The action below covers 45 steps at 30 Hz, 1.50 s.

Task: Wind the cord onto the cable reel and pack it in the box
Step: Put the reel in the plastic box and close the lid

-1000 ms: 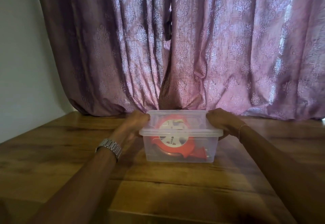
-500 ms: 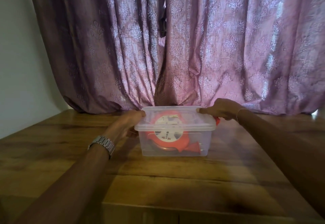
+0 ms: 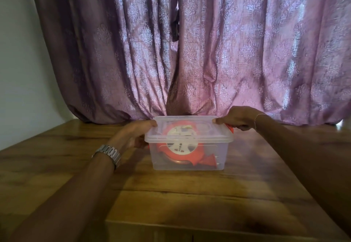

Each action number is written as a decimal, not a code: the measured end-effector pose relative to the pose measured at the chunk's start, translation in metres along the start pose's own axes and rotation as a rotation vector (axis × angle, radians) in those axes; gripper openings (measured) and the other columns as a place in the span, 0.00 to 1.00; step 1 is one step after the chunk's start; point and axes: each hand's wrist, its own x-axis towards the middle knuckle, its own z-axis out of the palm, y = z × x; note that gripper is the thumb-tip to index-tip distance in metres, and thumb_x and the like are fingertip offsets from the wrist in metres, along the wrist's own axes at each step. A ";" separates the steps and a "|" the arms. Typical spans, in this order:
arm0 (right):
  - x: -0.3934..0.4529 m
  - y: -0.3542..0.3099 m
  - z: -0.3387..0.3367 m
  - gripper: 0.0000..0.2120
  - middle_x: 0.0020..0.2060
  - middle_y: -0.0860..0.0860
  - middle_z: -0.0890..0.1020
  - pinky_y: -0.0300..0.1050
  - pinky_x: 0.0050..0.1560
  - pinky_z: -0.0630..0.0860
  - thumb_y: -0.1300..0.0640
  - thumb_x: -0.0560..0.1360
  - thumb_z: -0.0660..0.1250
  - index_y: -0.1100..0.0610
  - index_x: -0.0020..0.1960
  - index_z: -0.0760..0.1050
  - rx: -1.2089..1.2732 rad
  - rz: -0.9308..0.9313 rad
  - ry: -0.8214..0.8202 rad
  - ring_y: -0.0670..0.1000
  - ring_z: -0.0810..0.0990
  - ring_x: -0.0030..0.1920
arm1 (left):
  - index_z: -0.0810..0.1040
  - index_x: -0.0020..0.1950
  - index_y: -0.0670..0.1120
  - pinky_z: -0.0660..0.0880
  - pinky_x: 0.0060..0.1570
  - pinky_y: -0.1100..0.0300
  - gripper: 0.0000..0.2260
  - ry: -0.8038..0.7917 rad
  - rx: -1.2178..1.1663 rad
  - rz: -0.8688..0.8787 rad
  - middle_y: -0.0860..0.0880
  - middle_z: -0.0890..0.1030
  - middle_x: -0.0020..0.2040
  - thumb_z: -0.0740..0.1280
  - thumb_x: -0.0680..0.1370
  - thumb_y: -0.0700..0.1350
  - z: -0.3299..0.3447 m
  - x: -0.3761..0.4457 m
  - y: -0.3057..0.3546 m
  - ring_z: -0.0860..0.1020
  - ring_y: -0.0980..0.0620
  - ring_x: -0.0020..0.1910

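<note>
A clear plastic box [image 3: 214,158] stands on the wooden table [image 3: 57,165], with its clear lid [image 3: 209,133] on top. Inside it lies the orange cable reel [image 3: 180,146] with a white round face. My left hand [image 3: 131,137] grips the box's left end, thumb on the lid's edge and fingers curled under the rim. My right hand [image 3: 237,119] holds the right end, thumb on the lid and fingers curled over an orange latch [image 3: 230,129]. The cord itself cannot be made out through the plastic.
A purple patterned curtain [image 3: 190,51] hangs right behind the box and rests on the table's far edge. A pale wall [image 3: 19,61] is at the left. The table's near edge [image 3: 190,228] runs across the bottom.
My right hand has shifted from the lid's far right corner to the right end, thumb on the lid. The view has tilted up slightly. The box has stayed in place.
</note>
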 end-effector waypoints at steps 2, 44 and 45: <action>-0.001 0.000 0.002 0.30 0.16 0.49 0.67 0.33 0.20 0.61 0.31 0.70 0.65 0.56 0.26 0.67 -0.013 -0.002 0.010 0.50 0.62 0.14 | 0.80 0.54 0.42 0.71 0.28 0.60 0.11 -0.016 0.012 -0.017 0.45 0.78 0.37 0.71 0.78 0.48 -0.010 -0.002 0.002 0.74 0.50 0.32; -0.003 -0.128 0.081 0.14 0.48 0.60 0.80 0.43 0.45 0.71 0.55 0.78 0.59 0.64 0.48 0.78 -0.043 -0.402 0.172 0.63 0.78 0.52 | 0.75 0.33 0.46 0.63 0.19 0.67 0.17 0.432 0.257 0.258 0.52 0.73 0.20 0.71 0.80 0.49 -0.124 -0.058 -0.050 0.69 0.54 0.22; 0.001 -0.149 0.089 0.15 0.56 0.61 0.79 0.45 0.51 0.72 0.55 0.79 0.58 0.64 0.55 0.78 -0.082 -0.447 0.153 0.62 0.77 0.57 | 0.74 0.32 0.46 0.63 0.18 0.68 0.17 0.458 0.240 0.249 0.53 0.72 0.19 0.71 0.80 0.48 -0.141 -0.066 -0.058 0.68 0.55 0.21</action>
